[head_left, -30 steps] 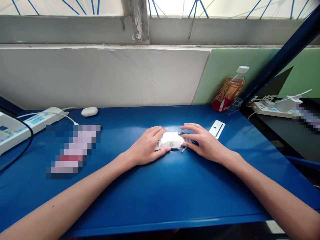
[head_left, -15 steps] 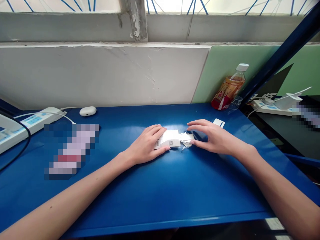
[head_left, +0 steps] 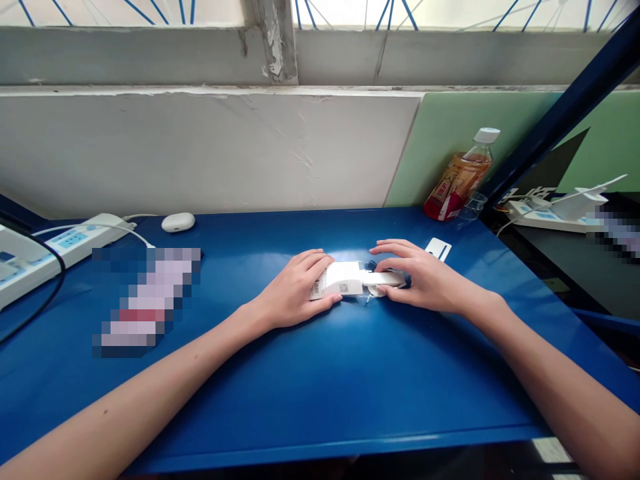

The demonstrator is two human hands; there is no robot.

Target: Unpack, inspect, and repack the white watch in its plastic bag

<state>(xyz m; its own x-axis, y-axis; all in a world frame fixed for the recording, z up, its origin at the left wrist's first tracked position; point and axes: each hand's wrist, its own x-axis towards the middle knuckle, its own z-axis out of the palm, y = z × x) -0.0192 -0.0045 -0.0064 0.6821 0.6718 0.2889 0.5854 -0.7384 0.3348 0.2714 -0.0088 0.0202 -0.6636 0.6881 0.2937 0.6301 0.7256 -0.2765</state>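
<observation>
A flat white packet (head_left: 345,279) with a printed square code lies on the blue desk. My left hand (head_left: 296,287) is closed about its left end, thumb along the near edge and fingers on the far side. From the packet's right end a long, narrow white piece (head_left: 385,279) sticks out, with clear plastic film (head_left: 367,293) around it. My right hand (head_left: 417,277) curls around the right end of this piece. Its thumb is at the near side, and its forefinger arches above the far side. What exactly the white piece is, I cannot make out.
A white card (head_left: 439,249) lies behind my right hand. A drink bottle (head_left: 460,180) leans at the back right by a blue post. On the left are a power strip (head_left: 75,240), a white earbud case (head_left: 178,222) and a blurred-out phone-like object (head_left: 157,293) with a cable.
The narrow white piece now reaches further right, between the fingers of my right hand, which have come slightly left and closed in on it. My left hand stays on the packet.
</observation>
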